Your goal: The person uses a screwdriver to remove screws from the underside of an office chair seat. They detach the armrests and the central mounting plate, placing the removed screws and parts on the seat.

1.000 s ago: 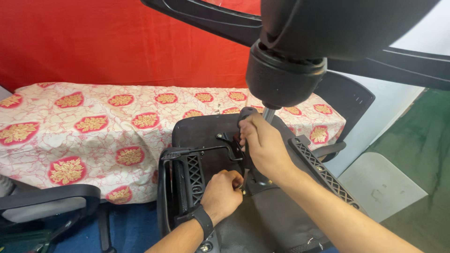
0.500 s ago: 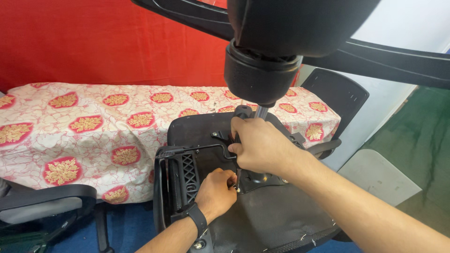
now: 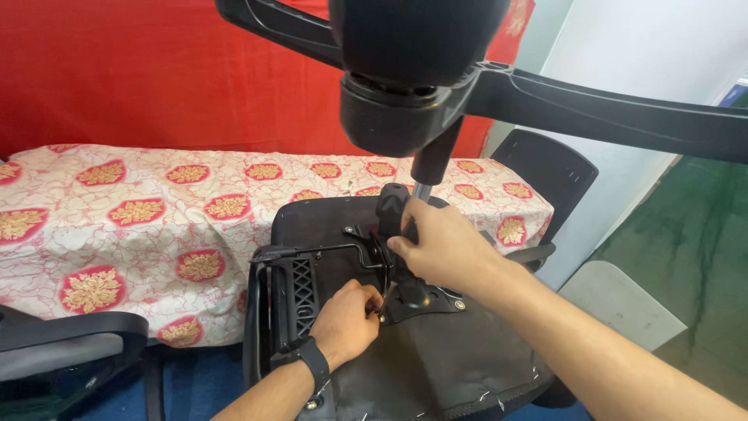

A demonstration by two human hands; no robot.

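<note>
An upside-down black office chair seat (image 3: 436, 366) lies below me, its star base (image 3: 421, 86) raised near the camera on the gas-lift column (image 3: 427, 168). My right hand (image 3: 444, 249) is wrapped around the black sleeve at the foot of the column, above the metal mechanism plate (image 3: 425, 300). My left hand (image 3: 347, 323), with a dark wristband, is closed on a small part at the plate's left edge, by the thin metal lever (image 3: 343, 251); the part itself is hidden. A black armrest (image 3: 284, 308) hangs at the seat's left side.
A table under a white cloth with red and gold flowers (image 3: 156, 210) stands behind the seat, before a red curtain (image 3: 140, 70). Another black chair's armrest (image 3: 70, 335) is at lower left, a black chair back (image 3: 549, 175) at right, a grey board (image 3: 623, 308) on the green floor.
The view has shifted, so the star base now sits more central overhead. My right hand stays on the column's foot and my left hand stays closed at the plate's edge.
</note>
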